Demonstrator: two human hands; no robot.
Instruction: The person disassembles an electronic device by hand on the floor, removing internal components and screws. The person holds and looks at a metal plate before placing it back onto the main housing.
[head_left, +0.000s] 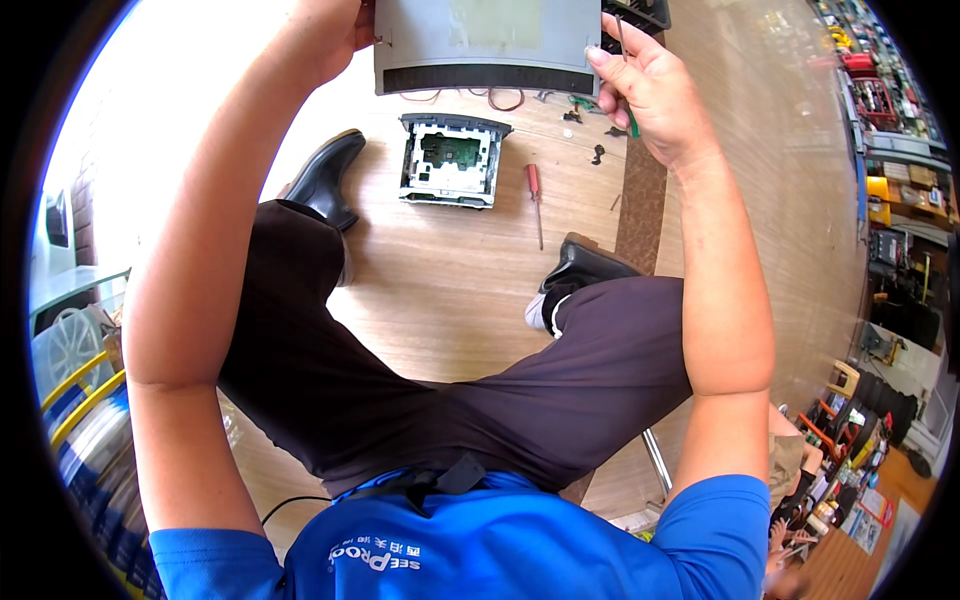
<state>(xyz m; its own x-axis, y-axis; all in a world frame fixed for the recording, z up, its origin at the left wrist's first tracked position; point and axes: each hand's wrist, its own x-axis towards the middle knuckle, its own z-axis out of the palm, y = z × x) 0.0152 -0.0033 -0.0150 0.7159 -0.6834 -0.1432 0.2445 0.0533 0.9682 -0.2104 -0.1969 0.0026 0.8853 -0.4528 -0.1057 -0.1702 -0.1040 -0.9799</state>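
Observation:
Up at the top edge of the view I hold a flat grey panel (480, 40) with a dark strip along its near edge. My left hand (338, 40) is closed on the panel's left side, its fingertips partly out of sight. At the right side, my right hand (655, 90) grips the panel between thumb and fingers. A thin screwdriver (634, 124) with a green handle is also tucked in that hand, its dark shaft pointing away from me. Below the panel, an opened electronic unit (450, 165) lies on the floor, its white metal frame around a green circuit board.
A red-handled screwdriver (534, 190) lies right of the unit. Small black parts (598, 154) and thin wires (505, 100) are scattered beyond. My boots (335, 175) flank the unit. Crowded shelves (890, 190) line the far right; another person's arm (808, 460) shows at lower right.

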